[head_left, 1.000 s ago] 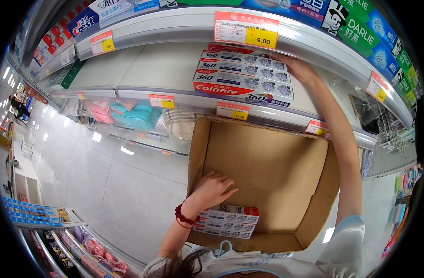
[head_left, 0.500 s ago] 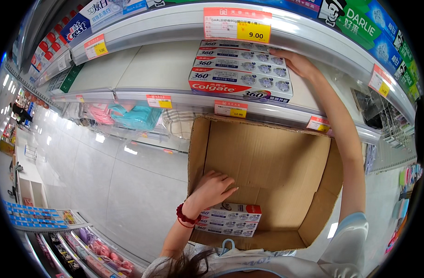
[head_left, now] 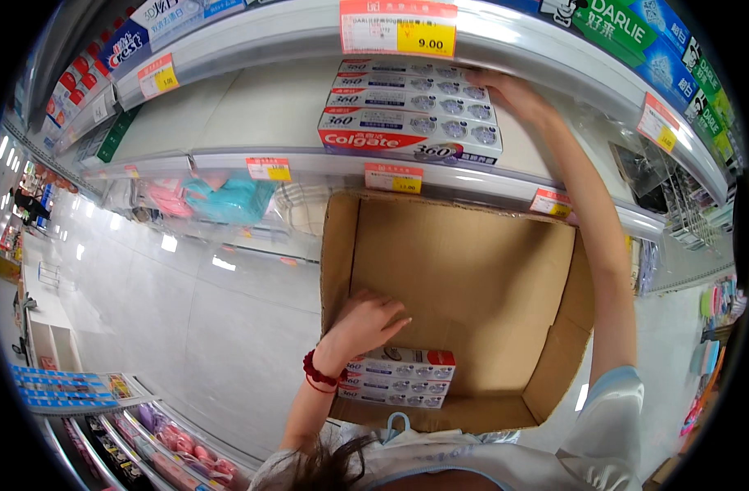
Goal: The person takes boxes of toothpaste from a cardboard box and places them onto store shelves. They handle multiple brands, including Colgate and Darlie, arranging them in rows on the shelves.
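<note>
On the white shelf, a row of white and red toothpaste boxes (head_left: 410, 123) stands several deep. My right hand (head_left: 512, 94) reaches to the row's right end, its fingers stretched out against the rear boxes; the fingertips are partly hidden. Below the shelf edge, an open cardboard carton (head_left: 464, 262) leans toward me. My left hand (head_left: 363, 324) is inside its left part, fingers loosely bent with the thumb apart, nothing held. Just under that hand, a small stack of matching toothpaste boxes (head_left: 397, 380) lies at the carton's near end, partly covered by my wrist.
An upper shelf edge with a price tag (head_left: 397, 29) overhangs the row. More toothpaste boxes (head_left: 616, 33) fill that shelf at the right. Plastic-wrapped pink and turquoise goods (head_left: 227, 199) lie on a lower level. Another display rack (head_left: 157, 434) stands at lower left.
The whole view has shifted slightly, so shelf and carton appear a little higher and farther left. Both hands keep nearly the same places beside the boxes and inside the carton.
</note>
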`<state>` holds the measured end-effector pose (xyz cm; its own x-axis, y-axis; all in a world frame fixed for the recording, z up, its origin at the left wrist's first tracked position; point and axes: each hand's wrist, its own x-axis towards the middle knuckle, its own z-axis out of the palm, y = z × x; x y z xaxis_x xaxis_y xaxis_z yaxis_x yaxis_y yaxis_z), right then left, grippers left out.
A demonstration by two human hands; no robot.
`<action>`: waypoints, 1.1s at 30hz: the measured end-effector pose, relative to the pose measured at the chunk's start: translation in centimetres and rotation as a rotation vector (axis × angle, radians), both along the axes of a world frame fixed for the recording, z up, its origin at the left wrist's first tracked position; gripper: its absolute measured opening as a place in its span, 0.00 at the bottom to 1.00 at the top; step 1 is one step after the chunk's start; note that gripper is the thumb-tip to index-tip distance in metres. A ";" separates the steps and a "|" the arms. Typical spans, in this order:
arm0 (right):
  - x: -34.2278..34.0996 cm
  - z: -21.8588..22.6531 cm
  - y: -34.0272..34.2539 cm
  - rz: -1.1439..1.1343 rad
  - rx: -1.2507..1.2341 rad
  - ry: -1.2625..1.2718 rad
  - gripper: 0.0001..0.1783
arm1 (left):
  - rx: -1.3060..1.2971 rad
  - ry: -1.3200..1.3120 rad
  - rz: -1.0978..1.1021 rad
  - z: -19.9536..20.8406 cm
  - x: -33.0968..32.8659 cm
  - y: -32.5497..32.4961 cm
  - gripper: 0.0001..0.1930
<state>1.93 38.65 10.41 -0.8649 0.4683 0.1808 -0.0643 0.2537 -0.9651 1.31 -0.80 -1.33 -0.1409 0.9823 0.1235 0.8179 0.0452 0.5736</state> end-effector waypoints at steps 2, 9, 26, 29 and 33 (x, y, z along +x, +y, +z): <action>1.4 2.0 -1.0 -0.129 0.351 -0.166 0.24 | 0.019 0.002 0.011 -0.4 0.1 0.3 0.10; 9.9 2.8 -16.0 0.167 0.983 0.297 0.13 | -0.119 0.070 0.030 -2.1 -0.3 -0.9 0.09; 19.5 -16.2 -26.0 0.646 0.661 -0.230 0.29 | -0.050 0.001 0.000 -1.5 0.0 0.1 0.07; 19.1 -15.7 -25.8 0.588 0.764 -0.196 0.28 | -0.063 0.013 0.007 -1.4 0.0 0.0 0.07; 19.2 -14.9 -25.6 0.518 0.829 -0.162 0.28 | -0.057 0.017 0.006 -1.1 0.0 0.1 0.07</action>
